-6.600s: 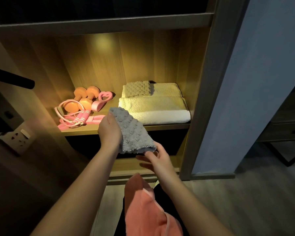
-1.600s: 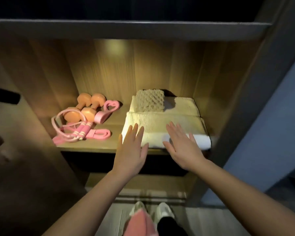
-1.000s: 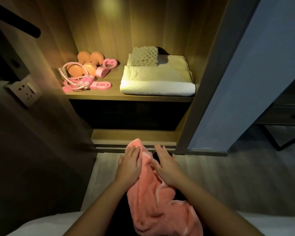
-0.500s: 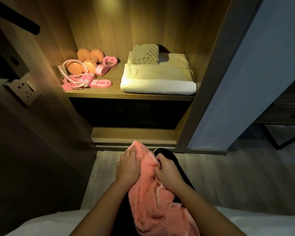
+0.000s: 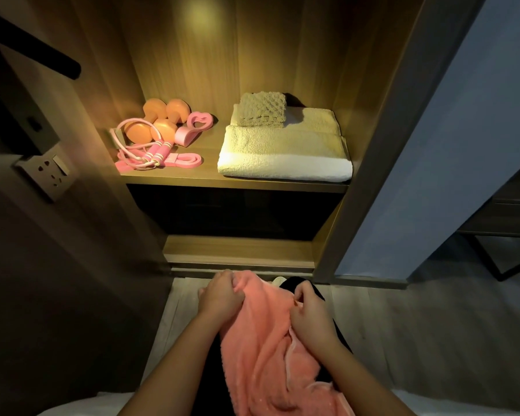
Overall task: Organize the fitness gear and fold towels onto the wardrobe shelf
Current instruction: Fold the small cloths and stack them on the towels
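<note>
The pink towel (image 5: 267, 349) lay bunched and unfolded across the lap at 6 o'clock. The left hand (image 5: 221, 295) gripped its top edge at 11 o'clock of the cloth, fingers curled tight. The right hand (image 5: 309, 316) pinched the same edge at 1 o'clock. Recommended procedure: draw the hands apart to tension the edge, match the corners, then fold flat. The shelf (image 5: 168, 177) at 12 o'clock held the white towel (image 5: 282, 163), the likely stacking base.

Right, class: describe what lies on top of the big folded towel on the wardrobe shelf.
A small folded textured cloth lies on the big towel's rear left part. The towel surface beneath that cloth is covered and cannot be seen.
</note>
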Available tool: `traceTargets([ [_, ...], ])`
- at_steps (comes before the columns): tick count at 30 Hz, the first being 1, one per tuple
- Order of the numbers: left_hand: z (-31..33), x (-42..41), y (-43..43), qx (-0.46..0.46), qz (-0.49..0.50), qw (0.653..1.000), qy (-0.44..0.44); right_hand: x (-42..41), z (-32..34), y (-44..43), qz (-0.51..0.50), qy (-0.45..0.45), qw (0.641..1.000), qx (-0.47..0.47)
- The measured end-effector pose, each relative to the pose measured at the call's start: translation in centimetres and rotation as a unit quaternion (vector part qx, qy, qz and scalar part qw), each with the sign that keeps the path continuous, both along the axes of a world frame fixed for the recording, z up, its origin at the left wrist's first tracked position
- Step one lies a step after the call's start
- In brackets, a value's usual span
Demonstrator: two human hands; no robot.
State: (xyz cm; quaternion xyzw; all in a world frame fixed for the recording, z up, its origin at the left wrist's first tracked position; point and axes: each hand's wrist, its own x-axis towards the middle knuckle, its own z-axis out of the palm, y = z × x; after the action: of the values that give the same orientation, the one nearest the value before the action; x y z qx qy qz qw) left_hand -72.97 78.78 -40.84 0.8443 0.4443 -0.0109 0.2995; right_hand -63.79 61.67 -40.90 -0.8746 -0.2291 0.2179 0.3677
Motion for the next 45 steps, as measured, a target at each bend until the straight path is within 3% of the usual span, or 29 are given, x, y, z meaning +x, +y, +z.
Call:
traceTargets([
  [6,1.8,0.5,0.5,-0.018,-0.103,0.990,-0.098,1.4,0.8,0.9,0.072,-0.005,0.992,-0.101],
  [9,3.2,1.3,0.5,-0.019,-0.193,0.971,-0.142,2.4,2.2,1.8,0.114,0.063,0.991,-0.005],
  [12,5.3,2.0,0.1,-0.005,-0.229,0.956,-0.182,3.4,3.8,3.1,0.139,0.018,0.988,0.073],
  [16,6.8,2.5,0.6,0.087,-0.205,0.954,-0.201,4.5,5.7,3.7,0.132,-0.035,0.986,0.095],
  [21,8.6,3.0,1.9,0.156,-0.171,0.968,-0.098,6.2,8.3,4.1,0.175,-0.018,0.981,0.083],
  [27,14.4,4.1,3.8,0.236,-0.225,0.942,-0.086,8.6,13.4,5.7,0.206,-0.052,0.974,0.077],
  [31,18.8,5.0,4.9,0.196,-0.251,0.942,-0.106,9.8,18.1,6.9,0.166,-0.084,0.977,0.101],
  [37,24.3,3.2,8.7,0.112,-0.236,0.956,-0.135,13.1,25.6,5.0,0.158,-0.073,0.983,0.064],
  [45,32.4,0.6,12.0,0.114,-0.166,0.953,-0.228,15.7,34.4,2.0,0.151,-0.039,0.984,0.085],
])
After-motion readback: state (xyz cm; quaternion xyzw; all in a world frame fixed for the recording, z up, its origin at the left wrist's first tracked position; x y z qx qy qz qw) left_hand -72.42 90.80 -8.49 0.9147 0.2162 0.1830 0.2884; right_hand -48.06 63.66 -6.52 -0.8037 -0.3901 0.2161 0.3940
